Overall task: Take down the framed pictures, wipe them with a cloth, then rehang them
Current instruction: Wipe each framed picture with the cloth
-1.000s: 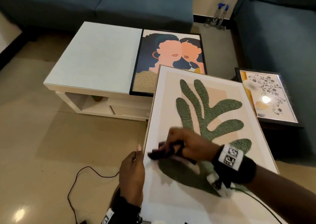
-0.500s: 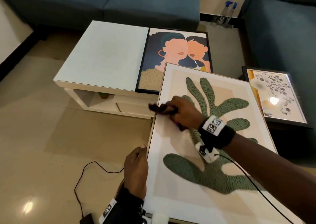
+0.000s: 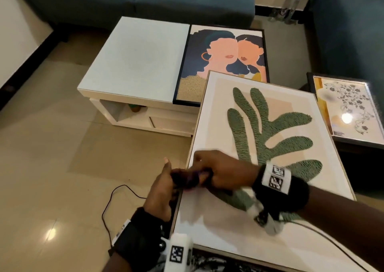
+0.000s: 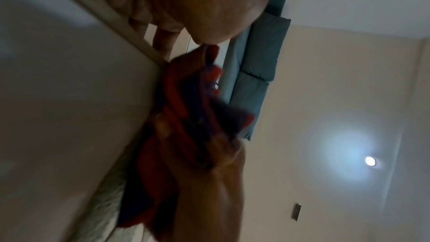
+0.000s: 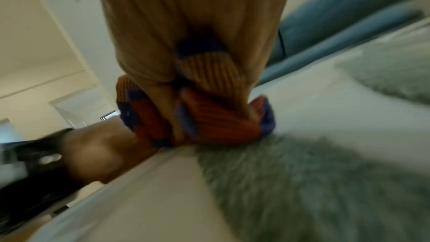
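I'm mid-wipe: my right hand (image 3: 224, 172) clenches the bunched orange-and-blue ribbed cloth (image 3: 193, 178) at the near left edge of the pale-framed green leaf picture (image 3: 270, 138), my left hand (image 3: 162, 192) gripping that edge (grip partly hidden). Next, sweep rightward across the unwiped glass.

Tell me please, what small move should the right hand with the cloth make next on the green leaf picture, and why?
Probably sweep the cloth rightward across the lower glass. The right hand grips it at the left edge of the leaf picture, beside the left hand that steadies that edge. The pale area below it is where a next pass would fall, though no dust can be seen.
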